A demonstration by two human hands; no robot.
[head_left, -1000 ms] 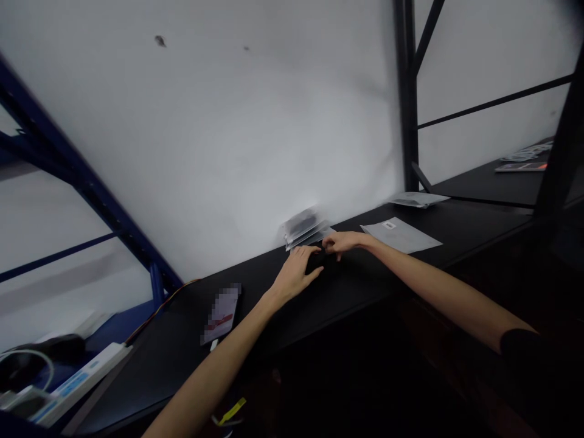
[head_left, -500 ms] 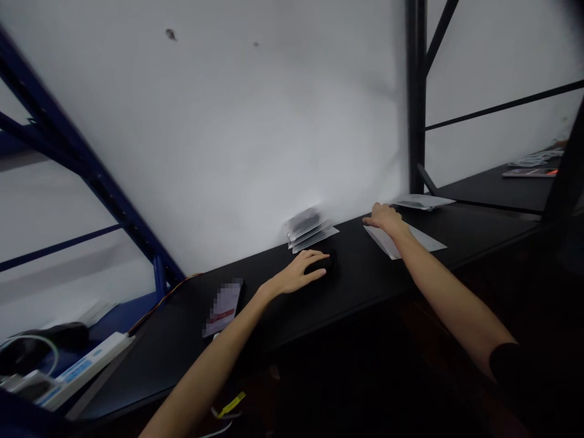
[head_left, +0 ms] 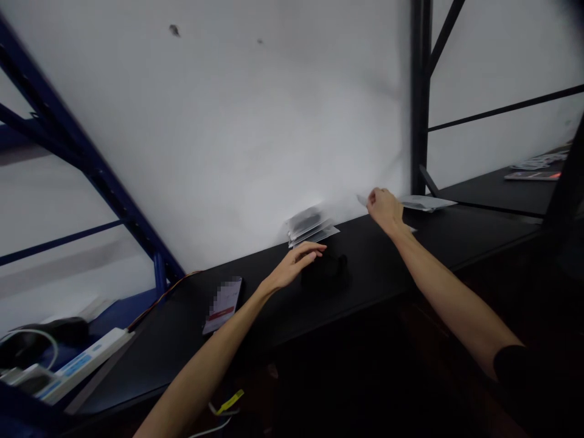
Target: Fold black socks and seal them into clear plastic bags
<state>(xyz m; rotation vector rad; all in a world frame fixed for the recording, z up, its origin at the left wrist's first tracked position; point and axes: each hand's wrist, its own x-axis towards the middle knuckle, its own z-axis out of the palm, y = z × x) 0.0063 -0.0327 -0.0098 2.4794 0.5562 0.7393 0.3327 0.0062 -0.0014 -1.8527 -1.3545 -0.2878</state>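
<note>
My right hand is pinching a flat white paper packet at the far side of the black bench. The arm and hand hide most of the packet, and only its edges show on both sides. My left hand lies with fingers apart and holds nothing. It is just beside a dark soft object, which is hard to make out against the black bench top. Beyond the fingers, a fanned stack of clear bags with dark contents leans against the wall.
A white packet lies behind my right hand, and a pixelated card with a red stripe lies to the left. A black steel upright and blue shelf frame flank the white wall. A power strip sits low left.
My right hand has taken the white packet and raised it off the bench. My left hand has slid off the dark object toward the stack of bags.
</note>
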